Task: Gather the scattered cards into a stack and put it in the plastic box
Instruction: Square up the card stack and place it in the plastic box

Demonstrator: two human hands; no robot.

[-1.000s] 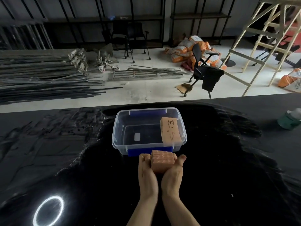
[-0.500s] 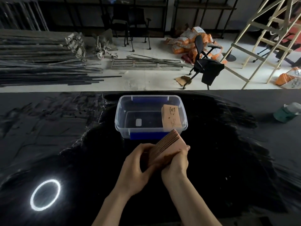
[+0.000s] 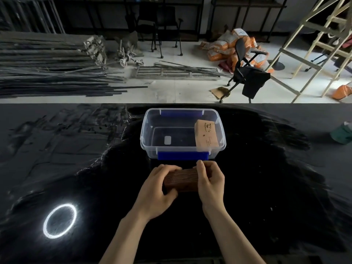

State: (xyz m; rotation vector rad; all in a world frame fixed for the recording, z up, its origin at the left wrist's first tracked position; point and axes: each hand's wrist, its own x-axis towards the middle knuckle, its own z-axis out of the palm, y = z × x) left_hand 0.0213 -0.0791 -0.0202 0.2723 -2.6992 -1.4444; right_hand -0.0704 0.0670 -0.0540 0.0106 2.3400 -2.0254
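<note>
Now, clamped between left hand and right hand: the stack, squared up, held just above the dark tabletop, edges up toward the camera, long axis running left to right. Gathering looks done, no loose cards anywhere in sight. Only the drop left. Just beyond the fingers, the box, lid off, long side across the view, with another stack already inside at its right end, leaning.

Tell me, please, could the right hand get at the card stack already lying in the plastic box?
Probably yes: the plastic box is lidless and just beyond the right hand, but that hand first must release the stack it grips.
</note>
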